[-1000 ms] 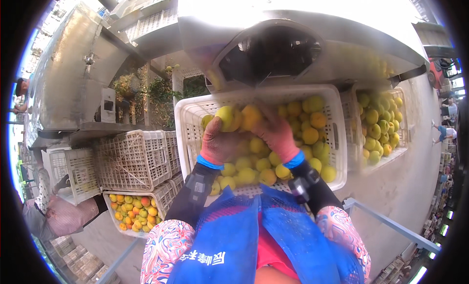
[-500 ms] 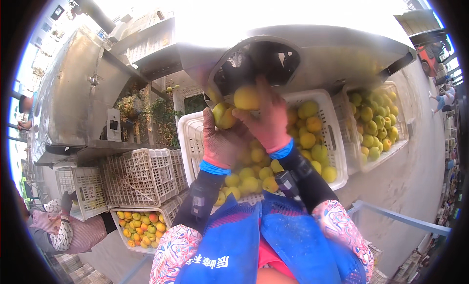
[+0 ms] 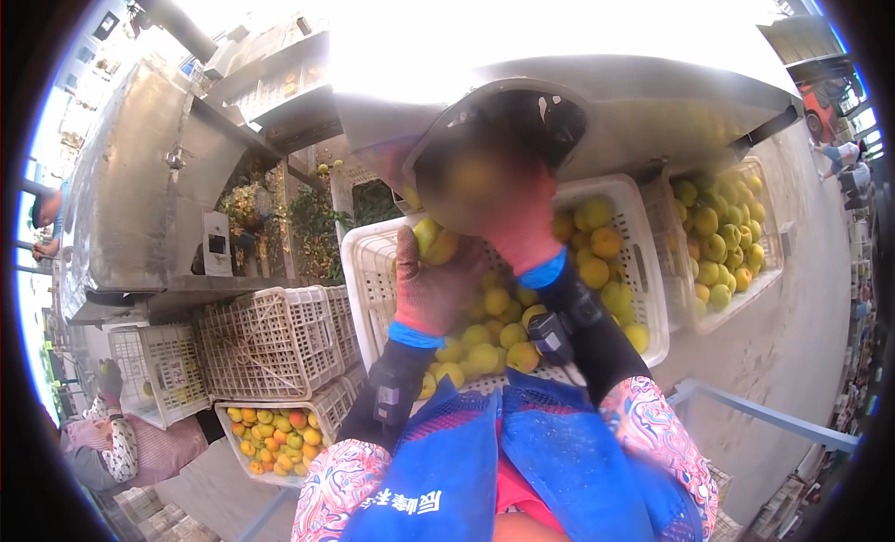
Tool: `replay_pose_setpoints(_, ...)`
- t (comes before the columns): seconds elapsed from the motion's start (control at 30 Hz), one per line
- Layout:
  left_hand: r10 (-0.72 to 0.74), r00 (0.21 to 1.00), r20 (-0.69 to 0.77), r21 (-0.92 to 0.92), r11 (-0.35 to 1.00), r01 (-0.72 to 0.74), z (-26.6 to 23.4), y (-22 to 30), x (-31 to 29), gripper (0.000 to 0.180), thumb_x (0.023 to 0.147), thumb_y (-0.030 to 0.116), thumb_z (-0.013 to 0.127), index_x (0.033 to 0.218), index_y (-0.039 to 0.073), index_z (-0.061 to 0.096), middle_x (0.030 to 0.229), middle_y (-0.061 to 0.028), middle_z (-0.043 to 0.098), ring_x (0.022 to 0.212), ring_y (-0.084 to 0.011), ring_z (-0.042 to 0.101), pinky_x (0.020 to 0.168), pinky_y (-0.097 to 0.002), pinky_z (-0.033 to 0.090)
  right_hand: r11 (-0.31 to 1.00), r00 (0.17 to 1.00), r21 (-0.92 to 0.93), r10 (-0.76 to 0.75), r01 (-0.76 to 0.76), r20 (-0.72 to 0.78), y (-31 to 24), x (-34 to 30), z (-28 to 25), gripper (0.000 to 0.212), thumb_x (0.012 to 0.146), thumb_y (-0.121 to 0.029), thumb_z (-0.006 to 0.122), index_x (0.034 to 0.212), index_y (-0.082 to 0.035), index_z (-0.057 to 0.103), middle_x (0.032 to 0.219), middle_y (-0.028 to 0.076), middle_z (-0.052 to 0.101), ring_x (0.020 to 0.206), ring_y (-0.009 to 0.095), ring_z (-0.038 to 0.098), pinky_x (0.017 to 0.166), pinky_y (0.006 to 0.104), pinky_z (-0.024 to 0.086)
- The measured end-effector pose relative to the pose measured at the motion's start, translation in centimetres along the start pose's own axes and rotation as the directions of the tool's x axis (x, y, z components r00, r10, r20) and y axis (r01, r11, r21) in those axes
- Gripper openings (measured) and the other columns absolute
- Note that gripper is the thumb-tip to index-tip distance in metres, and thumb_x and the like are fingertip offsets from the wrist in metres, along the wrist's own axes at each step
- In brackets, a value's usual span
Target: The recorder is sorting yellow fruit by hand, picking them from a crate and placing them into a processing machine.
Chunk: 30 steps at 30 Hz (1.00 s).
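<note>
The person's left hand, in a pinkish-orange knit glove, has thumb and fingers closed around a round yellow-green fruit above the left part of a white slotted plastic crate. The matching gloved right hand is raised before a dark rounded opening in a grey metal housing; blur hides its fingertips, so whether they clamp the yellowish round shape there cannot be told. More yellow-green fruit lies in the crate. A light, cradling grip, clear of the metal edge, should limit bruising.
</note>
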<state>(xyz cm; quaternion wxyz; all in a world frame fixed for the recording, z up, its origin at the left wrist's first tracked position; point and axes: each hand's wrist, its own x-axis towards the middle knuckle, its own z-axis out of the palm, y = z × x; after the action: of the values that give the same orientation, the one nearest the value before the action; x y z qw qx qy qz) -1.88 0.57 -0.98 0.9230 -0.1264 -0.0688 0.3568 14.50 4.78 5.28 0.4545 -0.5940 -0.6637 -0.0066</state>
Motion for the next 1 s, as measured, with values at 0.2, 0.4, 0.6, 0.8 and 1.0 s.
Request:
replay_pose_setpoints(0.2, 0.142, 0.968, -0.209, 0.395, 0.917, -0.049, 0.5, -0.1, -0.1, 0.091, 0.083, 0.079, 0.056, 0.137, 0.006, 0.050, 0.130, -0.0140, 0.054, 0.115, -0.0280, 0.051, 0.102, -0.0431, 0.041, 0.876, 0.953, -0.477, 0.077, 0.075, 0.293, 1.0, 0.8, 2.6, 0.066, 0.076, -0.037, 0.079, 0.129, -0.004, 0.060, 0.117, 0.020, 0.064, 0.102, 0.039, 0.062, 0.085, 0.0502, 0.050)
replay_pose_setpoints(0.4, -0.003, 0.995, 0.098, 0.361, 0.932, -0.033, -0.8, 1.8, 0.3, 0.089, 0.087, 0.077, 0.052, 0.140, 0.006, 0.049, 0.132, -0.0112, 0.056, 0.112, -0.0256, 0.055, 0.096, -0.0425, 0.045, 0.998, 0.996, -0.054, 0.040, -0.044, -0.073, -2.2, -0.9, -0.1, 0.066, 0.078, -0.047, 0.079, 0.123, -0.002, 0.062, 0.102, 0.021, 0.069, 0.095, 0.038, 0.066, 0.083, 0.0484, 0.052)
replay_pose_setpoints(0.6, 0.118, 0.984, -0.135, 0.409, 0.911, -0.053, 1.0, -0.6, 1.0, 0.075, 0.095, 0.066, 0.051, 0.144, 0.009, 0.045, 0.136, -0.0096, 0.056, 0.126, -0.0278, 0.053, 0.110, -0.0446, 0.039, 0.928, 0.915, 0.173, 0.270, -0.331, 0.299, -4.8, -4.0, -2.2, 0.067, 0.073, -0.042, 0.082, 0.127, -0.007, 0.061, 0.099, 0.019, 0.069, 0.090, 0.037, 0.067, 0.079, 0.0422, 0.054)
replay_pose_setpoints(0.8, 0.362, 0.932, -0.026, 0.872, 0.464, -0.156, -4.1, 1.2, 1.2, 0.051, 0.098, 0.042, 0.056, 0.132, 0.003, 0.055, 0.121, -0.0109, 0.063, 0.116, -0.0266, 0.058, 0.103, -0.0411, 0.045, 0.991, 0.998, 0.133, 0.021, -0.029, 0.062, -1.1, -3.8, -1.3, 0.075, 0.071, -0.031, 0.084, 0.135, -0.005, 0.056, 0.121, 0.019, 0.064, 0.112, 0.039, 0.060, 0.095, 0.0458, 0.048)
replay_pose_setpoints(1.0, 0.287, 0.958, -0.004, 0.722, -0.662, 0.201, -9.3, 1.8, -0.8, 0.041, 0.088, 0.025, 0.061, 0.121, 0.002, 0.061, 0.118, -0.0152, 0.063, 0.117, -0.0316, 0.056, 0.095, -0.0439, 0.049, 0.995, 0.990, -0.008, -0.098, 0.099, 0.098, 3.1, -0.4, 0.2, 0.071, 0.076, -0.035, 0.080, 0.136, -0.005, 0.056, 0.126, 0.016, 0.063, 0.113, 0.039, 0.058, 0.097, 0.0475, 0.046)
